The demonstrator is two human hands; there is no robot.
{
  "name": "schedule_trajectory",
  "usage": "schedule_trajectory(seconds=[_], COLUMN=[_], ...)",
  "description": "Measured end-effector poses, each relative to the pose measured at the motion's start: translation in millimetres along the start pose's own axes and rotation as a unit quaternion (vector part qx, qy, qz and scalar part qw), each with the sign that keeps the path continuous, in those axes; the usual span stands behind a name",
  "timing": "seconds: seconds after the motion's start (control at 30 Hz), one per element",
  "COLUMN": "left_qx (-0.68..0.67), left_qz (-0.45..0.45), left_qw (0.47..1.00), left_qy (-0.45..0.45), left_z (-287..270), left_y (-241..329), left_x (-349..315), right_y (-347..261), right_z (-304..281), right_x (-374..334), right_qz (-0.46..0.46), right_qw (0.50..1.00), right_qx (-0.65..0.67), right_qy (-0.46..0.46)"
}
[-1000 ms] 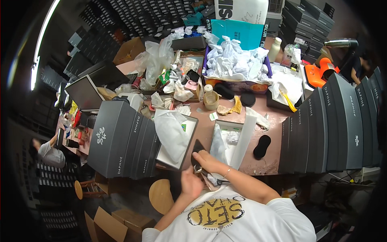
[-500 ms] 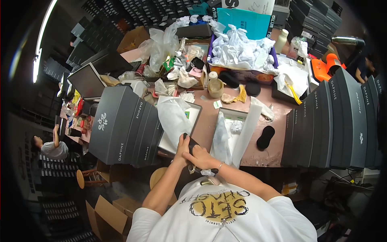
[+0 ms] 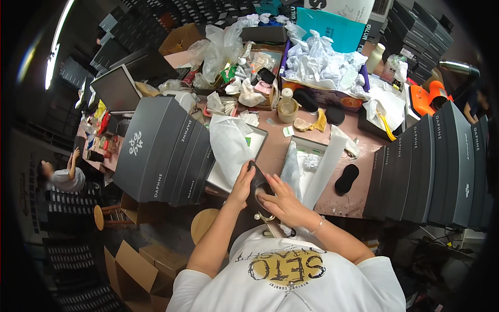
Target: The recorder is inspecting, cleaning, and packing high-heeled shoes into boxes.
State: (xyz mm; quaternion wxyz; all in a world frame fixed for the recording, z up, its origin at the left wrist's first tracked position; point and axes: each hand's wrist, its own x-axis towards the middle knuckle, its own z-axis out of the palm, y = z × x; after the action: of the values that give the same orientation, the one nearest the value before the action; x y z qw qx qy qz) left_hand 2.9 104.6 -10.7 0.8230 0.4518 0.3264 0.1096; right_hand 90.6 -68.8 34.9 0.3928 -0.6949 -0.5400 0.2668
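Observation:
A dark shoe (image 3: 258,183) is held in front of my body, at the table's near edge. My left hand (image 3: 240,188) grips it along its left side. Across its right side lies my right hand (image 3: 287,204), fingers stretched and slightly spread, thumb against the shoe. A gold-coloured ornament with a pale bead (image 3: 265,217) shows below the shoe; how it is attached is unclear. Just beyond my left hand, a white wrapped bundle (image 3: 228,143) rests in an open shoebox (image 3: 258,141). Another open box (image 3: 323,151), with paper and a wrapped item inside, stands beyond my right hand.
Grey shoeboxes stand in rows at left (image 3: 150,151) and right (image 3: 423,166). A black oval pad (image 3: 347,178) lies on the pinkish table (image 3: 332,205). Farther back are a jar (image 3: 287,110) and a bin of crumpled paper (image 3: 325,88). Someone (image 3: 70,177) is at far left.
My right hand has opened from its curled hold and spread over the shoe. The shoe has turned, and more of it shows. The view has shifted slightly.

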Motion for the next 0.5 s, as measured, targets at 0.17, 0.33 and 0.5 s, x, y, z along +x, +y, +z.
schedule_trajectory(seconds=[0.17,0.33,0.5], left_qx=[0.001,0.092,0.143], left_qz=[-0.040,-0.072,-0.028], left_qw=[0.999,0.992,0.987], left_qy=[-0.033,0.040,0.075], left_z=[10,-17,5], left_y=[-3,-36,-6], left_x=[15,20,5], right_y=[43,58,64], right_z=[16,78,77], right_x=[41,46,59], right_qz=[0.065,0.164,0.125], right_qw=[0.995,0.985,0.990], right_qx=[-0.015,-0.045,-0.058], right_qy=[-0.070,0.014,-0.010])
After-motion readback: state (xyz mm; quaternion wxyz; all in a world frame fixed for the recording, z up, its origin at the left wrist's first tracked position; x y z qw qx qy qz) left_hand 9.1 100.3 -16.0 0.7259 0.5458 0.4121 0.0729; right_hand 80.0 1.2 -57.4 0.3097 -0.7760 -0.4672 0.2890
